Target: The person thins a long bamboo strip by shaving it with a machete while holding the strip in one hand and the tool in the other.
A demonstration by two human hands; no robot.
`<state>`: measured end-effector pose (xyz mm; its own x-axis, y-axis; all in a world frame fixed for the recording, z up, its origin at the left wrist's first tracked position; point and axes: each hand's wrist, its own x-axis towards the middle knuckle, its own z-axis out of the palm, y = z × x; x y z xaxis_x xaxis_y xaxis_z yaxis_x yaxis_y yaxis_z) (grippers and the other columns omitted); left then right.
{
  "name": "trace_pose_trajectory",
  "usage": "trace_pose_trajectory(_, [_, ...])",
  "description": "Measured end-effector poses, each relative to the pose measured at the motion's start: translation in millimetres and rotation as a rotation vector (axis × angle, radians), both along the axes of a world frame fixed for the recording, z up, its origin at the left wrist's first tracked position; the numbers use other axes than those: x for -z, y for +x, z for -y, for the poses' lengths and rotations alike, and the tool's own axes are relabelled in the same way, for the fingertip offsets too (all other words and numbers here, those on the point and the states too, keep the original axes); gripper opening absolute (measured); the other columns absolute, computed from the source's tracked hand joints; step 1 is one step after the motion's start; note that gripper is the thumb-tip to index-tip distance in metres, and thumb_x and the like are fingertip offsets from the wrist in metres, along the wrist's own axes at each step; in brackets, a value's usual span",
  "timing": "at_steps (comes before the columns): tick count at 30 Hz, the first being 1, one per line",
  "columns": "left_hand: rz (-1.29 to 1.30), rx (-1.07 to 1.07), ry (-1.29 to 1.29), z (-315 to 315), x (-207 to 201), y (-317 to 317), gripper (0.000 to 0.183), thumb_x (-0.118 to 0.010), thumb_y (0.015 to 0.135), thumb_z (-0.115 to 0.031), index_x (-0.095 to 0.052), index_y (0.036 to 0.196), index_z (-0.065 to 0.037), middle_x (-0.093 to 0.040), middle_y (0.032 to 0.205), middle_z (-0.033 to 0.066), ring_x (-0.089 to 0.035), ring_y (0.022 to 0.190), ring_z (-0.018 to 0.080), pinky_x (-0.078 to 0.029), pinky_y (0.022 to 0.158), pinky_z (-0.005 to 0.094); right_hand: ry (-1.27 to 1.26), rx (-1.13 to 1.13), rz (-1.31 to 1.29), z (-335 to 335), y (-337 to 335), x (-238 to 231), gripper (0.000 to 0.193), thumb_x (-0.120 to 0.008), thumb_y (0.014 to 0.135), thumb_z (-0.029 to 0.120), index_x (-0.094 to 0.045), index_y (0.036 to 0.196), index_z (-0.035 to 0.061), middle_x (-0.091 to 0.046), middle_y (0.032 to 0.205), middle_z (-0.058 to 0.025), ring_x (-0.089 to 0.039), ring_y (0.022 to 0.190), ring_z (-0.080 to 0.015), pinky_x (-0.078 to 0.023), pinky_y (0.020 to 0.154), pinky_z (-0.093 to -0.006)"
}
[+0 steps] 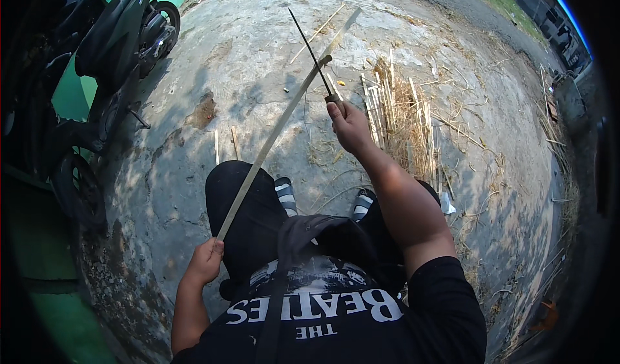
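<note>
A long, flat, pale strip, seemingly bamboo [258,160], slants from my left side up to the far middle. My left hand [205,260] is closed around its near end, beside my left knee. In my right hand [352,128] is a knife [310,52], held by its short wooden handle. Its thin dark blade points away and to the left. The blade crosses the strip near a small dark lump [326,60]; whether it touches or cuts the strip I cannot tell. The strip's far end is out over the concrete.
A bundle of split strips [387,105] lies by dry shavings [413,128] beyond my right knee. Two short sticks [235,143] lie past my left knee, and a thin stick [320,31] lies farther off. A motorbike [116,54] stands at left. My striped sandals [285,196] rest on the concrete.
</note>
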<state>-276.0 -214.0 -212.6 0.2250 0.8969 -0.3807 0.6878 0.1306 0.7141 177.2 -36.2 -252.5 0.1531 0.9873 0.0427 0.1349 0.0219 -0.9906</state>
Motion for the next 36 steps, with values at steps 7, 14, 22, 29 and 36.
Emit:
trace_pose_trajectory(7, [-0.010, -0.059, -0.001, 3, 4, 3, 0.056, -0.045, 0.110, -0.047, -0.056, 0.082, 0.001, -0.056, 0.067, 0.0095, -0.054, 0.064, 0.0185, -0.044, 0.061, 0.0372, 0.661, -0.269, 1.059, 20, -29, -27, 0.041, -0.075, 0.086, 0.054, -0.059, 0.088, 0.0156, -0.065, 0.071, -0.0049, -0.067, 0.067, -0.0276, -0.049, 0.074, -0.0399])
trace_pose_trajectory(14, [-0.049, 0.003, 0.137, 5, 8, -5, 0.057, -0.045, 0.110, -0.049, -0.057, 0.084, 0.001, -0.056, 0.065, 0.0133, -0.056, 0.061, 0.0224, -0.045, 0.060, 0.0387, 0.170, 0.198, 1.046, -7, 55, -14, 0.035, -0.069, 0.094, 0.047, -0.061, 0.093, 0.0133, -0.073, 0.083, -0.0116, -0.072, 0.078, -0.0315, -0.055, 0.072, -0.0485])
trace_pose_trajectory(22, [0.105, -0.056, -0.088, 16, 14, -19, 0.053, -0.043, 0.111, -0.047, -0.057, 0.085, -0.003, -0.051, 0.067, 0.0008, -0.049, 0.062, 0.0124, -0.042, 0.059, 0.0311, 0.240, 0.235, 0.831, 4, 16, -28, 0.049, -0.067, 0.094, 0.055, -0.060, 0.087, 0.0070, -0.067, 0.069, -0.0175, -0.069, 0.062, -0.0380, -0.053, 0.060, -0.0502])
trace_pose_trajectory(29, [0.216, -0.200, -0.236, 12, 8, -14, 0.049, -0.043, 0.112, -0.045, -0.056, 0.087, -0.006, -0.050, 0.069, -0.0011, -0.046, 0.062, 0.0081, -0.038, 0.057, 0.0262, -0.060, -0.094, 0.021, -2, -4, 5, 0.051, -0.062, 0.099, 0.056, -0.062, 0.092, 0.0044, -0.059, 0.066, -0.0149, -0.061, 0.064, -0.0259, -0.048, 0.064, -0.0396])
trace_pose_trajectory(36, [0.134, -0.130, -0.159, 15, 7, -16, 0.047, -0.044, 0.111, -0.047, -0.054, 0.088, -0.007, -0.047, 0.068, -0.0027, -0.044, 0.059, 0.0088, -0.037, 0.054, 0.0272, 0.600, -0.308, 1.099, 23, -23, -38, 0.043, -0.073, 0.087, 0.053, -0.057, 0.086, 0.0130, -0.063, 0.069, -0.0047, -0.066, 0.068, -0.0289, -0.048, 0.071, -0.0420])
